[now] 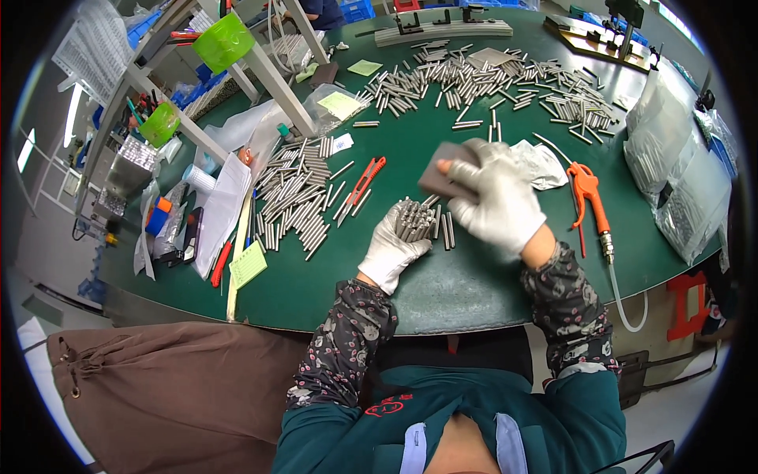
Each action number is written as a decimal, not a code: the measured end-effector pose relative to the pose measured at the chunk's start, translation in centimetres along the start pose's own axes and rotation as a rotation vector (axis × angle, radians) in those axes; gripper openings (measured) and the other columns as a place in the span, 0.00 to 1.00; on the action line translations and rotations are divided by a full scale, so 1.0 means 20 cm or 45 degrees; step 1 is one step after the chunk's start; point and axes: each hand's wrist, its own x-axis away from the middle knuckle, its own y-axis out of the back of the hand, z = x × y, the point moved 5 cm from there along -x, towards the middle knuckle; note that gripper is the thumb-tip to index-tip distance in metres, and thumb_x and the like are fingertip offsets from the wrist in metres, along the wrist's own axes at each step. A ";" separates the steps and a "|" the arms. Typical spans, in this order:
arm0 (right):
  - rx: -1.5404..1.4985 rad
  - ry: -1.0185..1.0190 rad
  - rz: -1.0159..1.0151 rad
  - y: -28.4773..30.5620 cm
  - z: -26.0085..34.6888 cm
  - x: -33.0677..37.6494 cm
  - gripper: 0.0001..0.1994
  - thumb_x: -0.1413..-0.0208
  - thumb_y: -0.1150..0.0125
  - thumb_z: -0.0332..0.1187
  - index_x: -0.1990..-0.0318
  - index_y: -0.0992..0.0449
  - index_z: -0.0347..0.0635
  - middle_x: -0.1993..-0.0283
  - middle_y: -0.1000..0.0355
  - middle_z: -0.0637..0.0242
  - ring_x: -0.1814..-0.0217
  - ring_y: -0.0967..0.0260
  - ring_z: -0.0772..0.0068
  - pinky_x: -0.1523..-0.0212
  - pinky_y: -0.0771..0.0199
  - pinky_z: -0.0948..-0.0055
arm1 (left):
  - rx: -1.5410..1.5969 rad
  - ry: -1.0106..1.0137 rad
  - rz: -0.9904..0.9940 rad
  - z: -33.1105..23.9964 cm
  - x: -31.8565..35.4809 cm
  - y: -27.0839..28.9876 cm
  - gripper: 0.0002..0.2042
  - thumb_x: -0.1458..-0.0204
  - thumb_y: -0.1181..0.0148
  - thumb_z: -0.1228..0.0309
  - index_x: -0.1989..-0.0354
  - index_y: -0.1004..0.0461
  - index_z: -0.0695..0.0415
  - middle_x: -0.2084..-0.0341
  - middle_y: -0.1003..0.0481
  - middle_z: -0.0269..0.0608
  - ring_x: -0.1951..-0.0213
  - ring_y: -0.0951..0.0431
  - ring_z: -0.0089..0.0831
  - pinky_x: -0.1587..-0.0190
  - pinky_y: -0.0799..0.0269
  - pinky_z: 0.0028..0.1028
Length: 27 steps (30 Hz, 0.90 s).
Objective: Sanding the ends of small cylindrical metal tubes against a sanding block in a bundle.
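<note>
Head view: bundle of short steel rods [412,219] on the green table [474,284], upright, clamped in gloved left hand [392,246]. Stiff, slick, probably heavy together; best gripped around mid-length. Grey abrasive pad [439,175] pinched in gloved right hand [497,201], just above rod ends.

The round table's flat top [474,276] is dark green. Both the white-gloved left hand [392,245] and the white-gloved right hand [496,197] end dark sleeves [347,340] printed with small pink flowers. The short metal rods [414,219] are silvery grey, the flat rubbing pad [439,175] brownish grey. The pistol-shaped air blow gun [588,193] is orange, the slim pliers [365,180] red-handled, the square paper note [248,265] yellow-green.
</note>
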 end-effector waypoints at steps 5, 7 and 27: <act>0.293 -0.179 0.162 -0.02 0.00 -0.07 0.20 0.67 0.43 0.34 0.59 0.24 0.52 0.52 0.36 0.51 0.52 0.39 0.52 0.52 0.38 0.62 | 0.135 0.006 0.007 -0.01 0.01 -0.01 0.31 0.67 0.42 0.89 0.49 0.40 0.59 0.57 0.32 0.33 0.55 0.31 0.24 0.51 0.34 0.23; 0.378 -0.228 0.090 0.02 -0.01 -0.09 0.19 0.66 0.43 0.34 0.60 0.24 0.51 0.53 0.36 0.51 0.53 0.39 0.53 0.53 0.38 0.62 | -0.097 0.064 -0.067 0.02 0.01 0.02 0.31 0.66 0.41 0.88 0.48 0.41 0.58 0.56 0.33 0.34 0.54 0.31 0.24 0.50 0.34 0.24; 0.462 0.124 0.034 -0.03 0.10 -0.13 0.14 0.66 0.43 0.36 0.66 0.22 0.52 0.63 0.33 0.57 0.58 0.37 0.55 0.60 0.39 0.65 | -0.008 0.030 -0.007 -0.02 -0.01 -0.03 0.32 0.67 0.41 0.89 0.49 0.41 0.60 0.58 0.31 0.34 0.56 0.30 0.24 0.51 0.35 0.24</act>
